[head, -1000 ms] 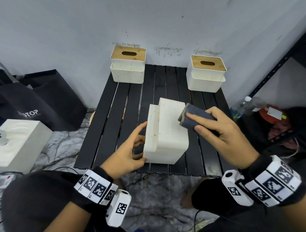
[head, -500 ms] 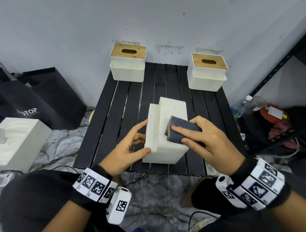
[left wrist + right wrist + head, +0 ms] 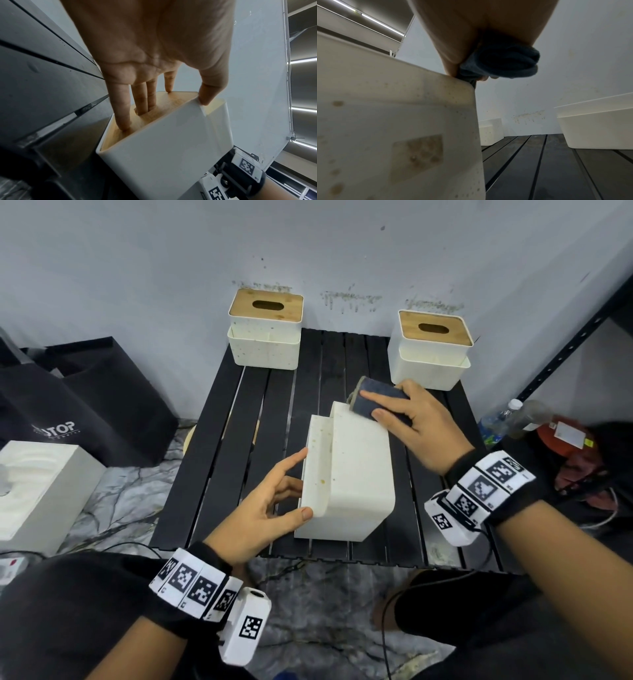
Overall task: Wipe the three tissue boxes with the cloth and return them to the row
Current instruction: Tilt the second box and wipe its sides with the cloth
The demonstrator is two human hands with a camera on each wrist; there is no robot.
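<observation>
A speckled white tissue box lies on its side in the middle of the black slatted table, its wooden lid facing left. My left hand holds its left end, thumb on the near corner. In the left wrist view the fingers press on the lid of the tipped box. My right hand grips a folded dark blue cloth at the box's far top edge; the right wrist view shows that cloth at the stained box's corner. Two more boxes stand upright at the back, left and right.
A gap between the two back boxes lies against the wall. A black bag and a white carton sit on the floor to the left. Bottles and a black shelf post are on the right. Cables run under the table's near edge.
My right hand slid the cloth toward me over the box's upper face, then back to its far edge. My left hand kept its hold on the lid end.
</observation>
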